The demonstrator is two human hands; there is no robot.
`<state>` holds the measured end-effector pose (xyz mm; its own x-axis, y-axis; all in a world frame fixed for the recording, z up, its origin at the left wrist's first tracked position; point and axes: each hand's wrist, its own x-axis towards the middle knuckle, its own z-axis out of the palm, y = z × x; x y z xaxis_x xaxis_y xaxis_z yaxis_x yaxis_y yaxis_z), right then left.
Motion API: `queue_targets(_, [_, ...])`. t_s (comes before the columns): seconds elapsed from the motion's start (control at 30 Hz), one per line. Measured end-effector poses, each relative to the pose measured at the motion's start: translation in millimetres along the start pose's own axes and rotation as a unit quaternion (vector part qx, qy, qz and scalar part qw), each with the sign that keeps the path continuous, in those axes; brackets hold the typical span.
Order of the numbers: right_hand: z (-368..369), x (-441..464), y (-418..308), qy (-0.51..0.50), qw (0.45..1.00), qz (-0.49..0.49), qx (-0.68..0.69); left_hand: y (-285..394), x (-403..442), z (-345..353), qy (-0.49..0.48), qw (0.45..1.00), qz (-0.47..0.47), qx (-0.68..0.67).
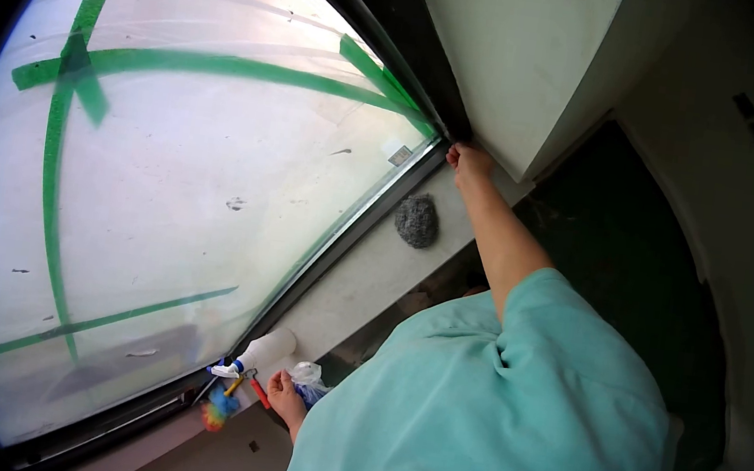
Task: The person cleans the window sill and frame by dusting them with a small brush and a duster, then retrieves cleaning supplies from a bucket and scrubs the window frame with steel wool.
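My right hand (471, 163) is at the end of an outstretched arm, at the lower corner of the window frame (362, 205). Its fingers are closed against the corner; anything inside them is too small to name. On the sill below that hand lies a grey ball of steel wool (416, 221). My left hand (285, 400) hangs lower by the sill, fingers loosely curled and somewhat apart, with nothing visible in them. Beside it are a clear plastic bag (309, 380), a red-handled tool (260, 392) and a white spray bottle (267, 350).
Plastic film with green tape (228, 67) covers the window pane (180, 155). A multicoloured duster (217, 409) is by the sill's (364, 267) lower end. A pale wall edge (549, 59) juts out next to my right hand. Dark green flooring (630, 248) lies at right.
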<state>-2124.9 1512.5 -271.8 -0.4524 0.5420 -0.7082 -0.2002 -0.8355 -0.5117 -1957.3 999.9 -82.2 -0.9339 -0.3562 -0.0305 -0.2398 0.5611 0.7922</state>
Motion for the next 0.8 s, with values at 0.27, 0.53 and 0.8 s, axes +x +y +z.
queue_targets(0.27, [-8.5,-2.0,6.2,-0.073,0.995,-0.026,0.07,17.0,2.3,4.3,0.004,0.999,0.003,0.033])
queue_targets(0.53, [1.1,-5.8,-0.6,-0.017,0.999,-0.027,-0.01,-0.6,6.1,-1.9,0.005,1.0,0.008,0.006])
queue_targets(0.8, [-2.5,-6.4,-0.6,-0.044,0.998,-0.031,0.021,12.1,11.1,9.4,-0.023,0.997,0.016,-0.066])
